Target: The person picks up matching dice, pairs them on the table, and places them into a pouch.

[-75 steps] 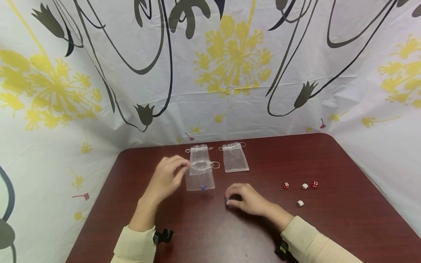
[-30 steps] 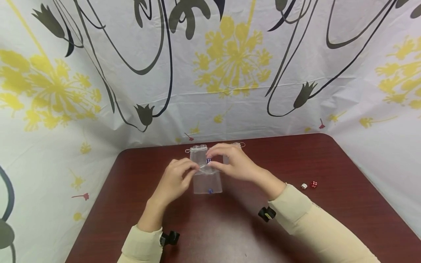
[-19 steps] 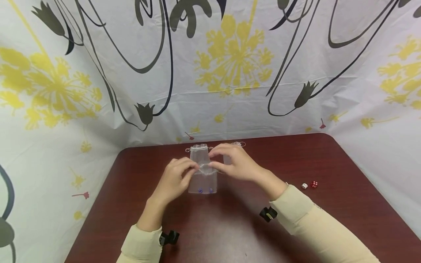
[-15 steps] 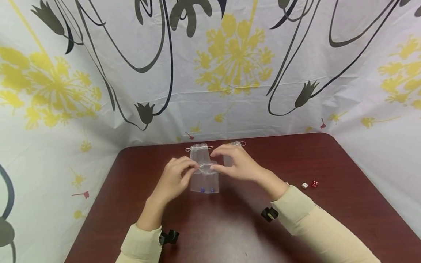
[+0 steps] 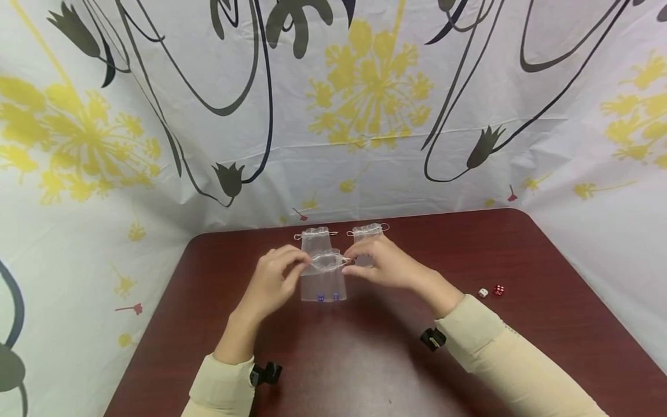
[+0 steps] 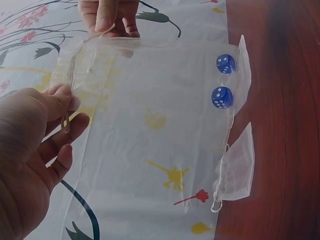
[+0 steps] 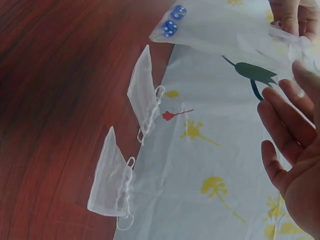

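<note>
A sheer white drawstring bag [image 5: 324, 285] is stretched between the hands, its mouth spread. Two blue dice, one die [image 6: 225, 63] and another die [image 6: 222, 97], sit inside along its bottom edge. My left hand [image 5: 276, 278] pinches one side of the bag's mouth between thumb and fingers. At the opposite side, my right hand [image 5: 388, 263] has the bag's drawstring at its thumb and fingertips; the left wrist view shows the cord meeting that thumb. Its exact contact is partly hidden in the right wrist view.
Two more sheer bags lie flat at the back of the dark red table: a left bag [image 5: 315, 237] and a right bag [image 5: 367, 231]. On the right are a white die [image 5: 483, 293] and a red die [image 5: 499, 290]. A patterned cloth [image 5: 333, 162] hangs behind.
My right hand took a blue die from the table to the bag's mouth and let it go; it now lies inside beside the first. The right hand then shifted right to the drawstring.
</note>
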### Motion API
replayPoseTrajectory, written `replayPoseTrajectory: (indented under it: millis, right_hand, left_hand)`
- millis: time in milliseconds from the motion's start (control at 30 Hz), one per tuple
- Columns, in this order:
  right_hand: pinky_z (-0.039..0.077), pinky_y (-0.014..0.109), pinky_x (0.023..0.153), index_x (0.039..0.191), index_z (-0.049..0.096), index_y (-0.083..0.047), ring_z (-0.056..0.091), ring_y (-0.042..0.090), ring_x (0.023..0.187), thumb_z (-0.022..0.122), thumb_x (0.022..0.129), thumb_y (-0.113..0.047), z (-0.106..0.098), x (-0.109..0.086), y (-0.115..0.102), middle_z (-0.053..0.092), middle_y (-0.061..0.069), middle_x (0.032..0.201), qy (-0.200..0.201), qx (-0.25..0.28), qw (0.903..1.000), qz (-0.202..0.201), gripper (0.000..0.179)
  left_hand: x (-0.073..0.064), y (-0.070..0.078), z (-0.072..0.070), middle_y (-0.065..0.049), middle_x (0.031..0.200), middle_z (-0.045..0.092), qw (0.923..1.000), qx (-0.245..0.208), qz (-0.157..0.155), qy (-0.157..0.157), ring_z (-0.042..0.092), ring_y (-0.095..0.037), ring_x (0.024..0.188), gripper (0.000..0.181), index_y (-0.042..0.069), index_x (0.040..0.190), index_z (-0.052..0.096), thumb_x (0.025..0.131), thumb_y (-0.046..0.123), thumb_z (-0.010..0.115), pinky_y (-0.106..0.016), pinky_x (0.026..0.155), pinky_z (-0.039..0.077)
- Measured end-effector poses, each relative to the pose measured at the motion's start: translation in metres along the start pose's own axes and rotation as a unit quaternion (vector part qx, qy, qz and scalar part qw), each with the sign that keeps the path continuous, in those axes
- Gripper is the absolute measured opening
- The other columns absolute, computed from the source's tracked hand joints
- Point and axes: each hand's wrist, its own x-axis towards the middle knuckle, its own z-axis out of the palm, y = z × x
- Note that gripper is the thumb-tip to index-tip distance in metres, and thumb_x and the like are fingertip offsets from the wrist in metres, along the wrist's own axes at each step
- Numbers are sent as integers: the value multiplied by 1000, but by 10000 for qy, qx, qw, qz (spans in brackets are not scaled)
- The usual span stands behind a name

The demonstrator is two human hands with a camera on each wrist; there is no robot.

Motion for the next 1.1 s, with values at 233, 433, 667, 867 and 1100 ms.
replayPoseTrajectory:
  millis: [233,433,667,867,1100]
  right_hand:
    - [57,32,79,93,79,-8,71,11,86,71,96,-15,-2,1,-2,75,-2,89,-62,-238,9991,-339,11]
    - [57,33,78,91,79,-7,71,11,83,71,94,-9,-8,-1,-1,75,-2,86,263,-242,9978,-567,9]
    - [56,31,73,86,78,-10,69,7,80,72,94,-9,-13,-2,2,74,-6,84,537,-231,9962,-650,10]
    - [54,34,74,85,77,-12,68,7,78,72,92,-6,-17,-5,7,72,-6,82,761,-278,9941,-720,11]
    - [52,41,75,81,77,-12,68,10,74,74,89,-5,-18,-10,11,72,-3,77,971,-478,9913,-755,11]
  left_hand:
    - [-1,-1,-1,-2,91,73,9999,98,53,74,66,-15,82,12,7,92,74,85,-2,78,-36,72,47]
    - [-1,-4,-6,0,83,74,9990,189,79,396,66,-13,72,19,6,93,74,78,2,85,-32,66,47]
    - [0,-8,-11,-2,82,73,9972,470,283,498,65,-17,73,19,3,94,76,77,3,86,-32,67,49]
    - [-2,-12,-16,-4,84,70,9914,1084,647,348,60,-24,79,10,1,92,77,83,2,81,-37,72,48]
    - [-4,-16,-19,-4,82,69,9829,1580,771,543,59,-26,75,3,3,88,77,87,5,77,-37,62,43]
